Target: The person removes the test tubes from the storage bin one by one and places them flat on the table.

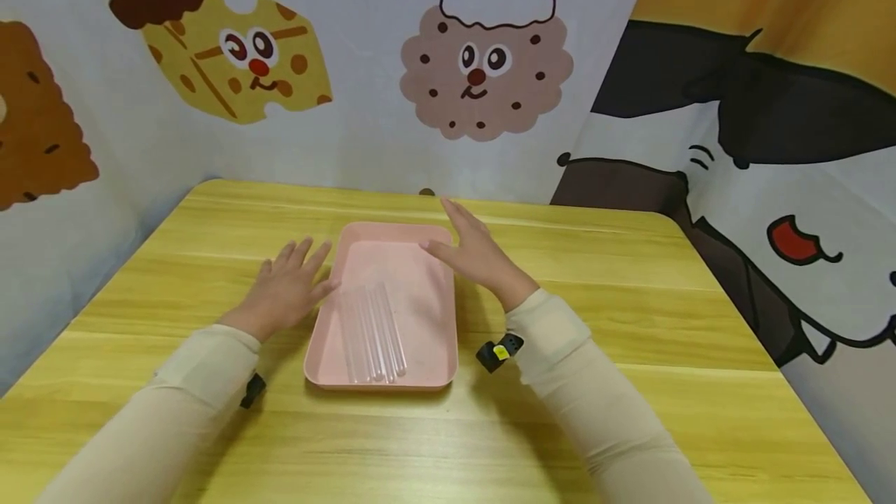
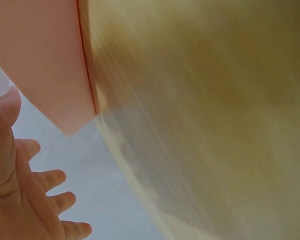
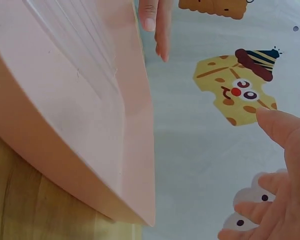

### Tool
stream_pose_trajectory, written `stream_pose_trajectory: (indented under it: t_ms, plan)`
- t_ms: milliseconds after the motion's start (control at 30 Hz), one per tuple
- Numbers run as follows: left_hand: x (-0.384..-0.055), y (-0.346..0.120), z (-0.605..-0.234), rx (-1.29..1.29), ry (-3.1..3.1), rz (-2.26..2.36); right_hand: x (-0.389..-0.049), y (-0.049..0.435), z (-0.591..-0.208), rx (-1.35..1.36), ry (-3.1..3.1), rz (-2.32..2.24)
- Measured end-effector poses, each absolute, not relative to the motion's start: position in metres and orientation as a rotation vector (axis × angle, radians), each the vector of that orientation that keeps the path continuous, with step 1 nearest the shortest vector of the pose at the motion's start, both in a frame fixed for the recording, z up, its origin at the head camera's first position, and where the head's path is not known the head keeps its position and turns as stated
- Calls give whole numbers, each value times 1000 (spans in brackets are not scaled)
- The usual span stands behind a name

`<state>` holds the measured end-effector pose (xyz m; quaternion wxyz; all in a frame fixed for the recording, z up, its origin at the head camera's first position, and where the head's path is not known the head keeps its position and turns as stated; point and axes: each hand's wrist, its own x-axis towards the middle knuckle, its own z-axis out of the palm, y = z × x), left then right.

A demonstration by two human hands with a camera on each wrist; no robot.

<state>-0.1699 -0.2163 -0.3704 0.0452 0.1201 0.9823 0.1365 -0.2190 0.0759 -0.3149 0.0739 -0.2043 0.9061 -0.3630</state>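
1. You have one shallow, rectangular pink tray with rounded corners (image 1: 428, 309) in front of you, lying flat on the pale yellow wood-grain desk (image 1: 630, 317).
2. Inside it, a bundle of slender, clear, see-through tubes (image 1: 378, 333) lies side by side in the left part, running near to far with a slight slant. Their near ends come close to the tray's near wall. You can make out at least four; their transparent walls blend, so you cannot tell the exact count.
3. To the right of the tubes, the tray's pink floor shows.
4. Your left hand (image 1: 287, 290) is spread just beside the tray's left rim, thumb toward it; you cannot tell whether it touches.
5. Your right hand (image 1: 478, 251) is spread too, at the tray's far right corner, with its thumb reaching over the rim.
6. The tray's far wall sits near the desk's far edge; wide stretches of wood run out to the left and right, and more lies on the near side.
7. Two black wrist devices (image 1: 500, 352) show, one at each of your cream sleeves (image 1: 602, 403).
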Motion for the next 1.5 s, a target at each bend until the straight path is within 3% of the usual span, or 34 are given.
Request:
stream_pose_trajectory:
  t_ms: [1000,1500]
  plan:
    - [-165,-211,-371,379,2987,395,-244,44,-332,-237,2300,-1536]
    - [-168,-209,-374,402,2969,400,-244,39,-342,-78,2245,-1483]
